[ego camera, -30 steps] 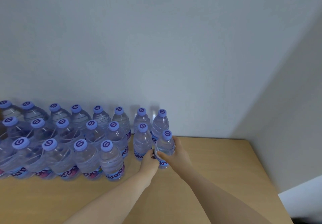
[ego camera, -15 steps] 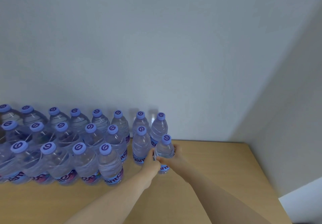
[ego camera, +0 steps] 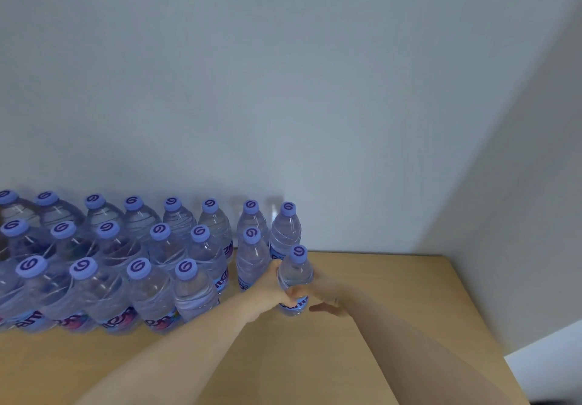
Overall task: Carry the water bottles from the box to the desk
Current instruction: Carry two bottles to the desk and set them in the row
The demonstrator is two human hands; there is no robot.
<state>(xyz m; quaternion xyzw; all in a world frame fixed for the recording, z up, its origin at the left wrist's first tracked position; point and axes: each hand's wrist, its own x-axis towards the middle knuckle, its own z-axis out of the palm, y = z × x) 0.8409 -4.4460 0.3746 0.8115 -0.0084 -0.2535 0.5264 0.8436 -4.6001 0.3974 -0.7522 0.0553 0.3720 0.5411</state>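
Note:
A clear water bottle [ego camera: 295, 274] with a purple cap stands upright on the wooden desk [ego camera: 393, 304], at the right end of the rows of bottles. My left hand [ego camera: 272, 291] grips its left side at the middle. My right hand [ego camera: 326, 294] holds its right side, low on the bottle near the label. Just behind it stand two more bottles [ego camera: 252, 256] of the same kind. The box is not in view.
Several rows of purple-capped bottles [ego camera: 135, 266] fill the left and back of the desk against the grey wall [ego camera: 283, 105]. A side wall [ego camera: 519, 215] closes off the right. The desk's right edge [ego camera: 482, 319] drops off beside it.
The held bottle has shifted slightly toward the other bottles and stands on the desk. My right hand has slid lower on it. The view has tilted up a little.

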